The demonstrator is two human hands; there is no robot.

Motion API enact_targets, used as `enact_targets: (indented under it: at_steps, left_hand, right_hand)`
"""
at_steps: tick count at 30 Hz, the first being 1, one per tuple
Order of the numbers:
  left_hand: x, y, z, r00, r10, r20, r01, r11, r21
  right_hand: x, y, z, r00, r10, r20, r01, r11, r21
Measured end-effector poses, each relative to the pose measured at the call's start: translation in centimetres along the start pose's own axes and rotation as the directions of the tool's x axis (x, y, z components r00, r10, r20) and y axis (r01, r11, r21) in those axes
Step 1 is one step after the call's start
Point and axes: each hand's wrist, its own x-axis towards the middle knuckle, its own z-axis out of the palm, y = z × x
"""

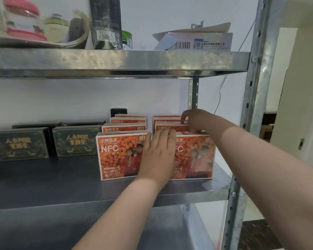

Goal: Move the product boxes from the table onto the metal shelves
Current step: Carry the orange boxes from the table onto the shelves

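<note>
Several orange NFC product boxes stand upright in two rows on the middle metal shelf (61,183). The front left box (119,156) and the front right box (195,156) face me. My left hand (157,156) lies flat with straight fingers against the front of the right box, fingertips at its top edge. My right hand (193,120) reaches further back, and its curled fingers hold the top of a rear box (170,126) in the right row. The table is out of view.
Two dark green gift boxes (20,145) (76,140) stand left on the same shelf. The upper shelf (116,60) carries a black box (107,22), a pink-lidded package (22,20) and a flat white carton (197,40). A steel upright (251,98) stands at right.
</note>
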Motion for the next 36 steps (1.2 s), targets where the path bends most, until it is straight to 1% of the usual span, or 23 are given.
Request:
enact_targets:
  at_steps: [3, 6, 8, 12, 14, 15, 17, 18, 19, 21, 22, 25, 28, 31, 36]
  left_hand:
    - [0.5, -0.2, 0.4, 1.000, -0.006, 0.004, 0.005, 0.999, 0.053]
    - [1.0, -0.3, 0.9, 1.000, -0.017, 0.020, 0.015, 0.996, 0.089]
    - [1.3, -0.3, 1.3, 0.999, -0.034, 0.025, 0.031, 0.995, 0.094]
    - [1.6, -0.2, 1.6, 0.998, -0.053, 0.015, 0.051, 0.995, 0.088]
    - [1.5, -0.4, 1.5, 0.999, -0.031, -0.011, 0.032, 0.997, 0.075]
    - [1.4, -0.8, 1.2, 0.999, -0.027, -0.025, 0.028, 0.997, 0.066]
    - [0.7, -2.1, 0.4, 0.996, -0.056, -0.065, 0.060, 0.997, 0.050]
    - [0.3, -3.2, -0.1, 0.993, -0.091, -0.079, 0.095, 0.994, 0.049]
    - [0.0, -4.4, -0.5, 0.988, -0.134, -0.075, 0.138, 0.989, 0.051]
    - [-0.6, -6.9, -1.1, 0.977, -0.207, -0.049, 0.210, 0.975, 0.075]
    - [-0.8, -7.9, -1.3, 0.975, -0.218, -0.040, 0.221, 0.971, 0.095]
    - [-1.2, -9.6, -1.6, 0.979, -0.199, -0.044, 0.203, 0.970, 0.134]
    - [-1.6, -10.1, -1.6, 0.980, -0.195, -0.045, 0.199, 0.969, 0.144]
    - [-1.7, -10.2, -1.8, 0.981, -0.193, -0.015, 0.193, 0.967, 0.169]
    - [-2.4, -10.2, -2.2, 0.986, -0.168, 0.001, 0.166, 0.978, 0.126]
  right_hand:
    - [0.5, 0.1, 0.1, 1.000, 0.014, -0.003, -0.014, 0.999, 0.043]
    - [0.5, -0.2, -0.2, 1.000, -0.019, 0.002, 0.019, 1.000, 0.024]
    - [0.5, -0.3, -0.2, 0.999, -0.039, -0.001, 0.039, 0.998, 0.053]
    - [0.1, -0.8, 0.5, 0.997, -0.024, -0.071, 0.031, 0.995, 0.094]
    - [-0.6, -0.8, 1.3, 0.986, -0.012, -0.166, 0.037, 0.989, 0.145]
    - [-1.1, -0.8, 1.7, 0.965, -0.011, -0.261, 0.061, 0.981, 0.182]
    - [-2.8, -0.7, 2.8, 0.883, -0.029, -0.469, 0.159, 0.958, 0.240]
    - [-3.7, -0.8, 3.4, 0.848, -0.042, -0.529, 0.202, 0.947, 0.248]
    - [-4.6, -0.9, 4.0, 0.828, -0.066, -0.557, 0.235, 0.942, 0.238]
    - [-5.9, -1.2, 5.1, 0.820, -0.109, -0.562, 0.274, 0.936, 0.219]
    - [-6.3, -1.4, 5.5, 0.819, -0.121, -0.561, 0.280, 0.938, 0.207]
    - [-6.3, -1.8, 6.2, 0.814, -0.148, -0.562, 0.269, 0.953, 0.140]
    - [-5.8, -2.8, 6.6, 0.807, -0.153, -0.570, 0.265, 0.957, 0.117]
    - [-5.4, -3.9, 7.2, 0.798, -0.143, -0.585, 0.239, 0.967, 0.090]
    - [-5.8, -4.4, 8.2, 0.788, -0.121, -0.603, 0.198, 0.978, 0.062]
